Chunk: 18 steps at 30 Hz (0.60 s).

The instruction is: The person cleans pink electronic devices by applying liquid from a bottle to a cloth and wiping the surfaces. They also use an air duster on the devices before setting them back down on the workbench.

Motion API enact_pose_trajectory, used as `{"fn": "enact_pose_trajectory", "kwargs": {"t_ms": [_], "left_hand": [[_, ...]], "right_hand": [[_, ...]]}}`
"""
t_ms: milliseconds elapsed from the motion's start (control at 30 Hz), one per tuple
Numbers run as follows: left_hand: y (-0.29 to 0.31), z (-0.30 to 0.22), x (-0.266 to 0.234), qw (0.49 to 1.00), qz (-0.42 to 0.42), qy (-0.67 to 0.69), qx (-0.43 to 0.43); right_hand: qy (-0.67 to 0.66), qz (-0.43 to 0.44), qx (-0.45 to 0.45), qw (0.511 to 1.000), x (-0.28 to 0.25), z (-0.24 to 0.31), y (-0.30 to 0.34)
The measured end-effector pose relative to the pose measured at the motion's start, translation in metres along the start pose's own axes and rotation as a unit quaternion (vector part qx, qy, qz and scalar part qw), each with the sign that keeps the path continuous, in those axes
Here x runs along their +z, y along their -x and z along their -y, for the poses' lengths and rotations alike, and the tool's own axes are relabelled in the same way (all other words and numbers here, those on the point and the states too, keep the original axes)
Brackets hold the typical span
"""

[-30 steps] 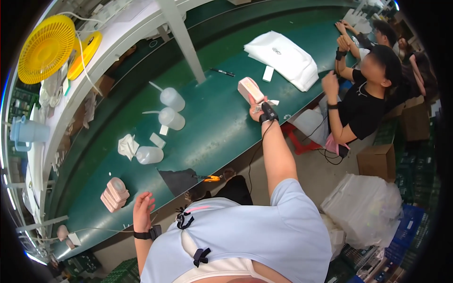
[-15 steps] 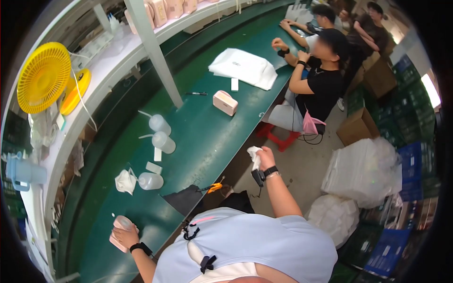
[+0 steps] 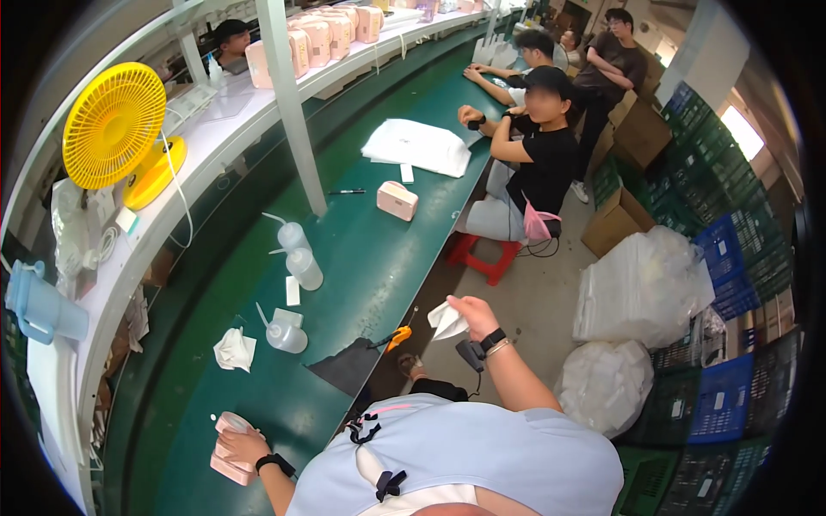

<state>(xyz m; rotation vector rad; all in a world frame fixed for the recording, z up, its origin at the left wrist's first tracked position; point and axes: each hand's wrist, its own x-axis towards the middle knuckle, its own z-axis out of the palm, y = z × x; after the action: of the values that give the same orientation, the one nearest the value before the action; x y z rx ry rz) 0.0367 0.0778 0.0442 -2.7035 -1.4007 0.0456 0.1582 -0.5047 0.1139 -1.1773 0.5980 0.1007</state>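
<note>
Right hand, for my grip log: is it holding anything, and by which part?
The right hand holds a thin white piece of cloth or paper by its right edge.

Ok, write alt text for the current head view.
The left hand rests on a pink case on a green workbench while the right hand holds a white cloth or tissue. Farther along are three translucent squeeze bottles and another pink case; a yellow fan sits on a shelf.

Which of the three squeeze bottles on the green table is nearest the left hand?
The squeeze bottle between the crumpled white sheet and the flat dark sheet; the other two bottles are close together, farther from the left hand.
</note>
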Motion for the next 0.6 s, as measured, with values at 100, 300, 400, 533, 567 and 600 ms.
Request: {"fn": "enact_pose_trajectory", "kwargs": {"t_ms": [100,300,400,533,567,600], "left_hand": [[0.004,-0.002,-0.013,0.998,0.002,0.052,0.021],[0.016,0.004,-0.004,0.981,0.016,0.18,0.069],[0.024,0.005,0.011,0.923,0.012,0.318,0.216],[0.053,0.0,-0.002,0.909,0.037,0.315,0.27],[0.057,0.004,-0.002,0.913,0.039,0.311,0.261],[0.061,0.004,0.001,0.911,0.025,0.306,0.275]], "right_hand": [[0.132,-0.014,-0.229,0.964,0.022,-0.001,0.003],[0.162,0.105,-0.264,0.945,0.064,0.036,0.021],[0.215,0.152,-0.317,0.911,0.077,0.043,0.025],[0.182,0.19,-0.235,0.936,0.096,0.022,0.023],[0.157,0.209,-0.18,0.948,0.102,0.02,0.027],[0.133,0.23,-0.124,0.956,0.109,0.022,0.03]]}}
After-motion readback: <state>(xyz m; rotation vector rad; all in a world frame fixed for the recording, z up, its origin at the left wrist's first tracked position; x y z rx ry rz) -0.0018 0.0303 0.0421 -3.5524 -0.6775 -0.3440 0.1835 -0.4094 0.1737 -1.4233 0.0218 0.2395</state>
